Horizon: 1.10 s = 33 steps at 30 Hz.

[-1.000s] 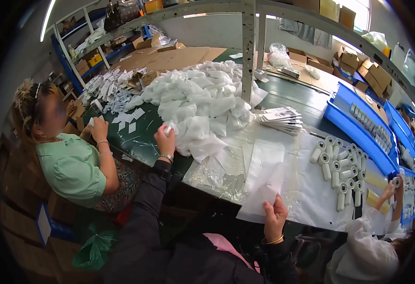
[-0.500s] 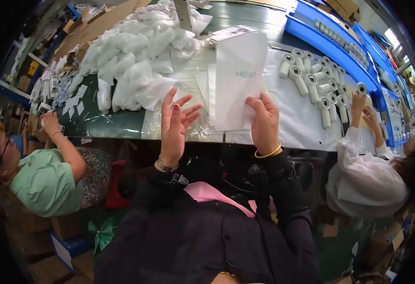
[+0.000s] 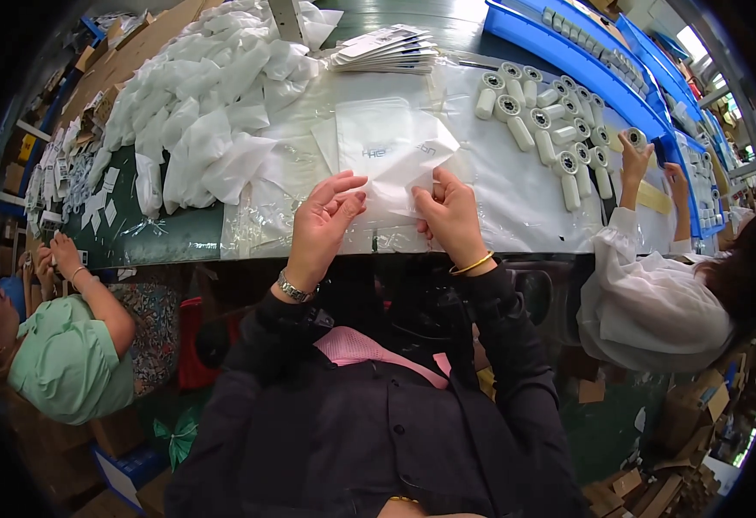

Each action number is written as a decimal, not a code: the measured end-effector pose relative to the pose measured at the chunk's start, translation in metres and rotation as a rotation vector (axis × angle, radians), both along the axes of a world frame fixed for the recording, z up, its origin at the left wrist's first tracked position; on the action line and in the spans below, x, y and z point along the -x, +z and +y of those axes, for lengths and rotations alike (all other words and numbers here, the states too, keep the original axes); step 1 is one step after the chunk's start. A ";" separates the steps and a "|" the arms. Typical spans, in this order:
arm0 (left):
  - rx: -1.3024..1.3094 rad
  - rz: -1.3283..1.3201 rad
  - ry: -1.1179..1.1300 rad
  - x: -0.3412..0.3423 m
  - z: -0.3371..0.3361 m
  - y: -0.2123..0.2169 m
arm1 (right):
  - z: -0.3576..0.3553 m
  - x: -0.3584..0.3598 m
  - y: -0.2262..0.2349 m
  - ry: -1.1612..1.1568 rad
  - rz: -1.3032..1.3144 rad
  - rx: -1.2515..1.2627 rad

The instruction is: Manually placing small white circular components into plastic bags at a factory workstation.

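Observation:
Between my hands is a thin white plastic bag (image 3: 408, 173) with faint print, tilted and creased. My right hand (image 3: 454, 214) pinches its right edge between thumb and fingers. My left hand (image 3: 324, 223) has its fingers curled and thumb drawn in at the bag's left edge. Behind it, more flat white bags (image 3: 369, 118) lie on the clear plastic sheeting. To the right stand and lie several white cylinders with round grey ends (image 3: 538, 129).
A heap of filled white bags (image 3: 197, 121) covers the left of the table. Folded printed leaflets (image 3: 387, 50) are stacked behind my hands. Blue trays (image 3: 585, 73) line the far right. Co-workers sit at left, in a green top (image 3: 72, 354), and right, in a white blouse (image 3: 654, 302).
The bag has come down from upright and folded over. My left hand has moved in from spread fingers to the bag's edge. The view has shifted somewhat to the right.

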<state>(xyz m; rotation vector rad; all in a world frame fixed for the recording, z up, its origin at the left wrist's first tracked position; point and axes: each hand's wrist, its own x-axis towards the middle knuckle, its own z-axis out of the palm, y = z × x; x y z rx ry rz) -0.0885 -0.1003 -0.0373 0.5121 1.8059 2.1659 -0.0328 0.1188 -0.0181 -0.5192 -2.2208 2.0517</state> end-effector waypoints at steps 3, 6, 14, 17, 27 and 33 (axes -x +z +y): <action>-0.012 -0.050 0.038 0.001 0.005 0.009 | -0.003 -0.002 0.008 -0.003 0.063 0.123; 0.045 0.047 0.125 0.014 0.014 0.013 | -0.003 0.008 0.015 0.017 0.070 0.105; 0.336 0.655 0.363 -0.005 0.007 0.029 | 0.013 0.028 0.002 0.121 0.270 -0.217; 0.375 0.556 0.305 -0.019 -0.004 0.016 | 0.018 0.018 -0.004 0.181 0.139 -0.293; 0.460 0.633 0.246 -0.007 0.004 0.013 | 0.012 0.010 -0.001 0.066 0.049 -0.279; 0.777 0.894 0.205 0.011 0.011 -0.007 | 0.002 0.005 0.009 0.046 0.027 -0.371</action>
